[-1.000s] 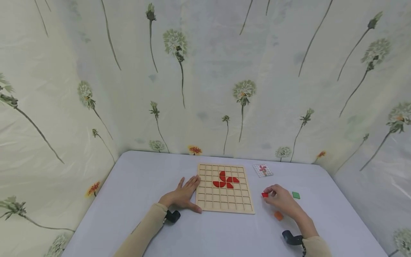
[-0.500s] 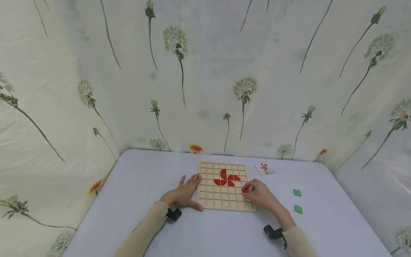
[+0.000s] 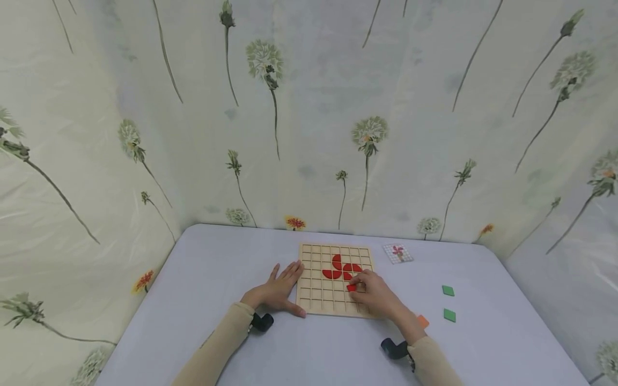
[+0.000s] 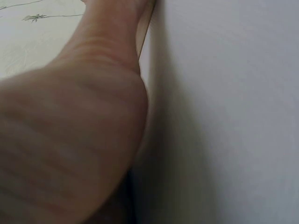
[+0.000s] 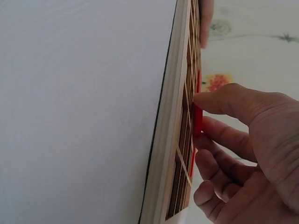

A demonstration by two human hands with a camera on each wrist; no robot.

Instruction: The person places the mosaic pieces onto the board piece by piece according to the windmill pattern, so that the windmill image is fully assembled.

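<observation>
A wooden grid board (image 3: 318, 300) lies on the table with several red pieces (image 3: 332, 274) set in its squares as a pinwheel. My right hand (image 3: 376, 295) pinches a red tile (image 3: 351, 288) between thumb and fingers, just below the pinwheel. In the right wrist view the red tile (image 5: 199, 119) stands at the board's surface; whether it touches cannot be told. My left hand (image 3: 275, 292) rests with spread, straight fingers against the board's left edge. Only its thumb side (image 4: 93, 116) shows in the left wrist view.
Right of the board lie two green tiles (image 3: 448, 290) and an orange piece (image 3: 422, 321), partly behind the right forearm. A small picture card (image 3: 398, 253) with a pink pinwheel sits beyond the board's right corner. A flowered cloth (image 3: 309, 134) hangs behind the white table (image 3: 232, 246).
The right hand has carried the red tile left, from the table right of the board to over the grid below the pinwheel. The left hand stays at the board's edge.
</observation>
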